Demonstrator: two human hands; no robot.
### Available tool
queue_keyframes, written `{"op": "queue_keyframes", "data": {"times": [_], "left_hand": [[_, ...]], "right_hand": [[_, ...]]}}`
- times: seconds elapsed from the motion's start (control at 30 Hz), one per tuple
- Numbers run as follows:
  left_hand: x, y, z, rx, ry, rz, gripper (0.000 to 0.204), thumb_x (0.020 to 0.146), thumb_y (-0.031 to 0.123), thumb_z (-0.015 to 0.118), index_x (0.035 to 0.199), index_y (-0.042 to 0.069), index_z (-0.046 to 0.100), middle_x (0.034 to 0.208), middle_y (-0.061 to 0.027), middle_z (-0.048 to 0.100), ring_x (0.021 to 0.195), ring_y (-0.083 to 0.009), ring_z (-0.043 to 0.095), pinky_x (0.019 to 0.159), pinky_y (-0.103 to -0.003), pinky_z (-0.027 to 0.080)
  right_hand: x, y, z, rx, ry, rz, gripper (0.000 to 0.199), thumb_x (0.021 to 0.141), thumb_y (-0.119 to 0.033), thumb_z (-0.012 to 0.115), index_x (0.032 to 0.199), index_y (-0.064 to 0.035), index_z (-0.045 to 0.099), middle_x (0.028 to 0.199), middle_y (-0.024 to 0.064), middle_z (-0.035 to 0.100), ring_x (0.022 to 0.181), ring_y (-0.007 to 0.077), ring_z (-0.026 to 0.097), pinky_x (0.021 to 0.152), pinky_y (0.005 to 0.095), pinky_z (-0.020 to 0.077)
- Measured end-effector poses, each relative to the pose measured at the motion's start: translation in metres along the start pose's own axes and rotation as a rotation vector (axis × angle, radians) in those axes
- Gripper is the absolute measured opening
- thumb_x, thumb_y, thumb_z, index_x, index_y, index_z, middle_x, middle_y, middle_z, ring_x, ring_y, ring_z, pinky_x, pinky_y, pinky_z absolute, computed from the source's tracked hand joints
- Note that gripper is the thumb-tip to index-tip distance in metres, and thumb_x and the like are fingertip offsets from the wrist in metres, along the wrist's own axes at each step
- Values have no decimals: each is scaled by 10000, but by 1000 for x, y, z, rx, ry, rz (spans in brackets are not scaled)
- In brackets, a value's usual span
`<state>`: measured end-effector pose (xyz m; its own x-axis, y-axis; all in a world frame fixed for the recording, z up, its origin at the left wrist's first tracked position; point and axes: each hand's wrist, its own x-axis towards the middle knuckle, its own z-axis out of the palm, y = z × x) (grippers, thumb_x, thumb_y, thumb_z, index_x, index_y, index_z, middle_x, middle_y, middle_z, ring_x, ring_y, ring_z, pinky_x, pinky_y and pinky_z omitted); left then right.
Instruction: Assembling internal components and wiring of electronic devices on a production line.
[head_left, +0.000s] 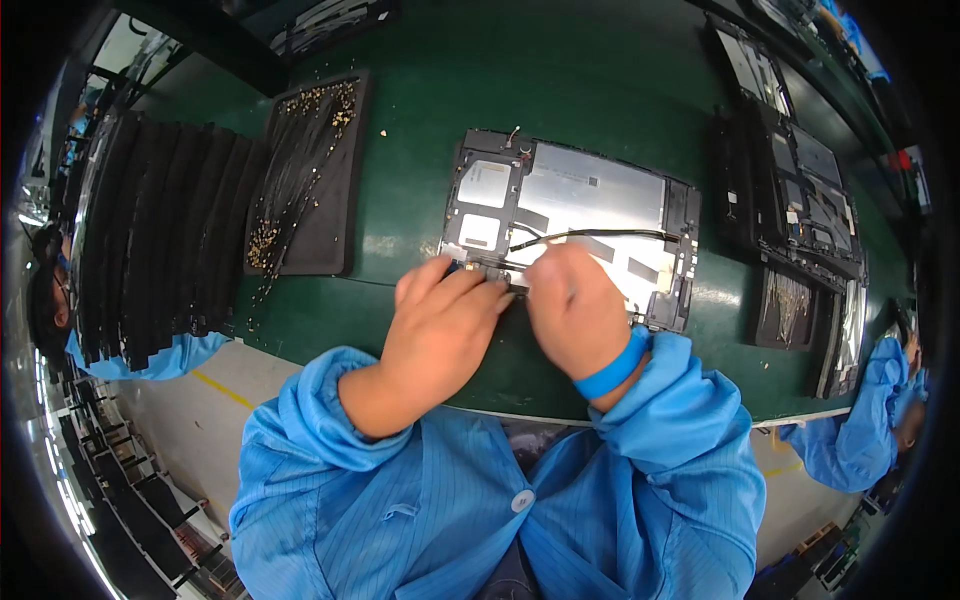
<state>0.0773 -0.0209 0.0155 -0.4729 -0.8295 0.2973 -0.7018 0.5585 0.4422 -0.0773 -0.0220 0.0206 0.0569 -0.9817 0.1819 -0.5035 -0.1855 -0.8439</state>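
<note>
Glossy dark green worktop (410, 215) lies beneath the hands, its near edge at 6 o'clock against the person's blue striped jacket (450, 500). From 7 o'clock the left hand (440, 335) reaches in, its fingers bent and close together at the near left corner of a flat, rectangular, black-framed panel with a silver metal back (590, 190), which lies at 12 o'clock from the chest. From 5 o'clock the right hand (578, 310), blurred and wearing a bright blue wristband (612, 367), curls over the panel's near edge; whether either hand's fingertips pinch anything, I cannot tell. One narrow black cable (600, 234) crosses the metal.

Clocked from the panel, a black rectangular tray (343, 200) past 9 holds thin dark cables with gold-coloured ends (305, 150), some overhanging its near edge. Green surface runs between tray and panel, and more broadly at 12. At 4, a small black tray (780, 338) holds thin strands; at 3, stacked black trays (740, 175) bear similar parts. Farther, at 9, long black slabs (165, 240) stand packed together. Co-workers' blue sleeves show near 8 and 4, above grey floor (195, 425).
</note>
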Motion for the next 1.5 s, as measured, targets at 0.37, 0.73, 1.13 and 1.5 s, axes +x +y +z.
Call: {"op": "queue_keyframes", "data": {"times": [0.37, 0.73, 1.13, 1.5], "left_hand": [[-9, -19, 1, -1317, 500, -1293, 164, 802, 205, 505, 866, 55, 483, 721, -7, 509, 538, -89, 483, 447, -195, 363], [-34, 15, -10, -1223, -350, -1205, 397, 800, 135, 473, 1145, -48, 402, 742, -20, 496, 601, -72, 459, 530, -187, 391], [-16, 10, 1, -1292, -294, -1229, 227, 800, 165, 509, 954, -1, 526, 714, -13, 512, 603, -84, 491, 511, -188, 395], [-20, 2, 2, -1347, -142, -1227, 387, 839, 375, 409, 870, -3, 488, 673, -71, 548, 530, -138, 540, 445, -238, 459]], "right_hand": [[4, 7, -1, 633, 236, 454, 350, 873, -304, 341, 1049, -3, 360, 714, 93, 520, 508, 128, 510, 433, 221, 425], [5, 7, -2, 685, 230, 436, 384, 869, -317, 355, 1078, 5, 361, 729, 89, 525, 525, 111, 510, 439, 212, 420], [37, 8, -3, -281, -582, 137, 385, 762, -324, 446, 980, -20, 540, 931, 183, 553, 858, 321, 529, 756, 359, 418], [-25, 54, -112, 78, 408, 508, 256, 792, -247, 506, 899, -25, 577, 793, 91, 592, 726, 162, 551, 659, 265, 431]]}}
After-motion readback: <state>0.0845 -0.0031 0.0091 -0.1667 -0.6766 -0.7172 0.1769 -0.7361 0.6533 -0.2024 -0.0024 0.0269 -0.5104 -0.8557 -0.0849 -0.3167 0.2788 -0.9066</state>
